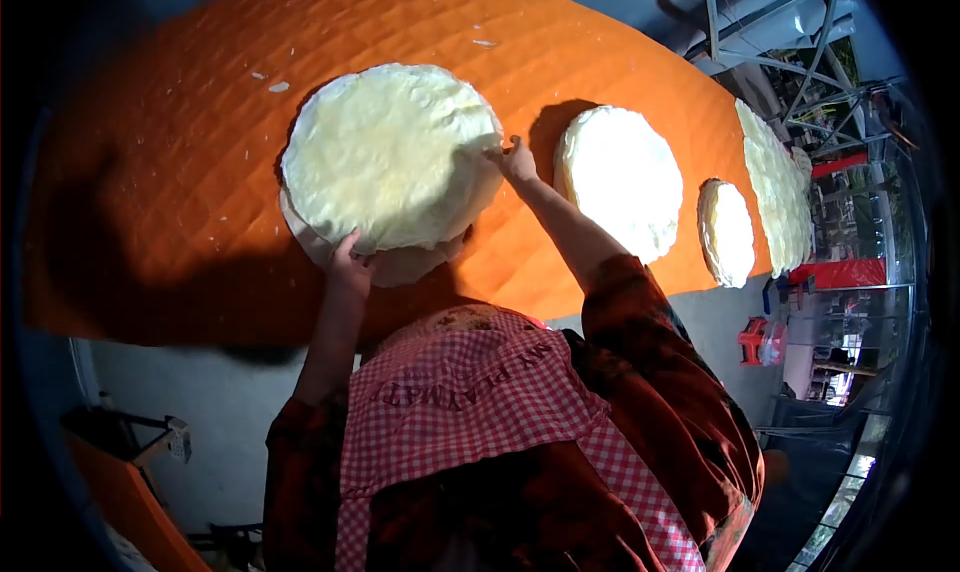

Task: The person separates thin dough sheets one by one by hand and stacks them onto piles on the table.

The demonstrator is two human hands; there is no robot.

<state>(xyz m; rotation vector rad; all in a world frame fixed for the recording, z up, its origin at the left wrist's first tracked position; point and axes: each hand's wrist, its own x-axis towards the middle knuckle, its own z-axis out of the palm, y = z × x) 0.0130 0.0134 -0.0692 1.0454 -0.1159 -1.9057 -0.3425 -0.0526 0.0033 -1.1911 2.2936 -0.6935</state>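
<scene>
A large, pale, round flatbread point(390, 157) with a wavy edge lies on top of others on the orange quilted cloth. Its near edge is pinched by my left hand point(350, 264), fingertips on top. At its right edge, my right hand point(514, 162) has thumb and fingers closed on the rim. Below, a lower round sheet point(412, 266) sticks out toward me, slightly offset from the one above. How many layers lie underneath is hidden.
To the right sit a brightly lit stack of round sheets point(622, 182), a smaller stack point(727, 234) and more sheets point(775, 187) at the table's end. Small white flakes point(279, 87) dot the orange cloth point(180, 152). A red stool point(752, 340) stands on the floor.
</scene>
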